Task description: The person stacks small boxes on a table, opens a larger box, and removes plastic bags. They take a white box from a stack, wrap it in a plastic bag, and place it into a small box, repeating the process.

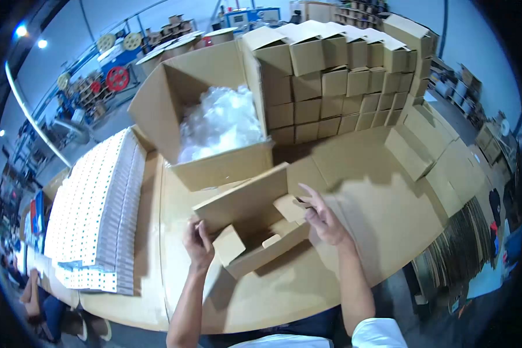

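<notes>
A small brown cardboard box [272, 251] stands open on the cardboard-covered table [377, 191], its long lid raised at the back and its end flaps folded partly inward. My left hand [198, 242] is at the box's left end, fingers curled at the lower left corner of the raised lid. At the right end, my right hand [323, 217] has its fingers spread beside the right flap. Whether its fingertips touch that flap is unclear.
Behind the small box is a large open carton [220, 165] of clear plastic bags. White dotted strips [93, 214] are stacked at left. Stacked small boxes [330, 84] line the back. Flat cardboard sheets [455, 255] lie at right. Another person's arm [32, 290] shows at far left.
</notes>
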{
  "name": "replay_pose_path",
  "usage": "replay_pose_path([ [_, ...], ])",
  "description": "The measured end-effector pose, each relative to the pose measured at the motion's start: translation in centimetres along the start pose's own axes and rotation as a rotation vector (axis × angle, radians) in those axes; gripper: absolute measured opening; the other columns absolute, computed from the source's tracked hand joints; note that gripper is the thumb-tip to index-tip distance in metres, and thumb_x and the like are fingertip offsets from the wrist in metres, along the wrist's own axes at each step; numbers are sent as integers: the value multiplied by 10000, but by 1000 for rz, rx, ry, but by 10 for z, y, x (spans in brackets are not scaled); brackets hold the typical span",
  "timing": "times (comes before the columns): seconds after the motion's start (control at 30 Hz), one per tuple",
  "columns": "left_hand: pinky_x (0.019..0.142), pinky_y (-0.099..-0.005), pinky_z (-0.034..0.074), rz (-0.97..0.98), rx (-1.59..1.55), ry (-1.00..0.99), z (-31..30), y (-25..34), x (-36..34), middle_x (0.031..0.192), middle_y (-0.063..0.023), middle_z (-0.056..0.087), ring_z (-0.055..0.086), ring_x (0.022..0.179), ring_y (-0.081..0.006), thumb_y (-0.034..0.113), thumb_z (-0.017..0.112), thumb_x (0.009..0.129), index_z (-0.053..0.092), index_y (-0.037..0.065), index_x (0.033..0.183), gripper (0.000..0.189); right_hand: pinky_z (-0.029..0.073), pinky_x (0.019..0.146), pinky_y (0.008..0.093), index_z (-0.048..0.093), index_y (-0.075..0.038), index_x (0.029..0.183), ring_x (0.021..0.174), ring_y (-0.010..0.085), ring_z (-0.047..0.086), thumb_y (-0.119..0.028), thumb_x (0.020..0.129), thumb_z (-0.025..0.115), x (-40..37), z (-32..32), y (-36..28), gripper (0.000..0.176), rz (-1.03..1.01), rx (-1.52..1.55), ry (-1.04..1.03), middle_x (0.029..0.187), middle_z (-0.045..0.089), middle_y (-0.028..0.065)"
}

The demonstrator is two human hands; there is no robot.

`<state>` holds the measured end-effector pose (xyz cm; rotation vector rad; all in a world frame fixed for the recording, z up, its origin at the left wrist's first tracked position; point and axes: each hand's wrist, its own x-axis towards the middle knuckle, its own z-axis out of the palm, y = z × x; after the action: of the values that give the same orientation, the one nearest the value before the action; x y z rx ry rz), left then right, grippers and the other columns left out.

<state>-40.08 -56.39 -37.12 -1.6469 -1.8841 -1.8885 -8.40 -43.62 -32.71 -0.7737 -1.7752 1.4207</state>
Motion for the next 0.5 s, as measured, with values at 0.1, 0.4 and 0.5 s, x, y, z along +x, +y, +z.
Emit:
replay_pose_path([
  [0.1,646,-231,453,-95,-61,-40,-4,-25,5,814,-38,603,549,734,-75,46,541,1017,624,-20,1043,109,387,1122,452,268,-66,1545,1355,381,462,-319,842,781,4,46,-6,906,-75,-303,22,1479,430,262],
  [0.4,733,-319,571,-13,-21,-104,-27,-34,35,1161,-175,617,635,1098,-313,-34,667,864,677,44,1072,222,456,1030,458,538,-9,1303,1234,398,512,-159,748,741,37,94,16,609,-411,-531,172,1261,554,227],
  [0.5,980,-519,488,-271,-2,-319,-33,17,28,1260,-183,588,478,1302,-382,271,765,832,607,81,1235,472,469,1007,472,559,-1,1276,1177,420,553,-185,789,718,39,96,24,544,-481,-554,294,1244,572,244],
])
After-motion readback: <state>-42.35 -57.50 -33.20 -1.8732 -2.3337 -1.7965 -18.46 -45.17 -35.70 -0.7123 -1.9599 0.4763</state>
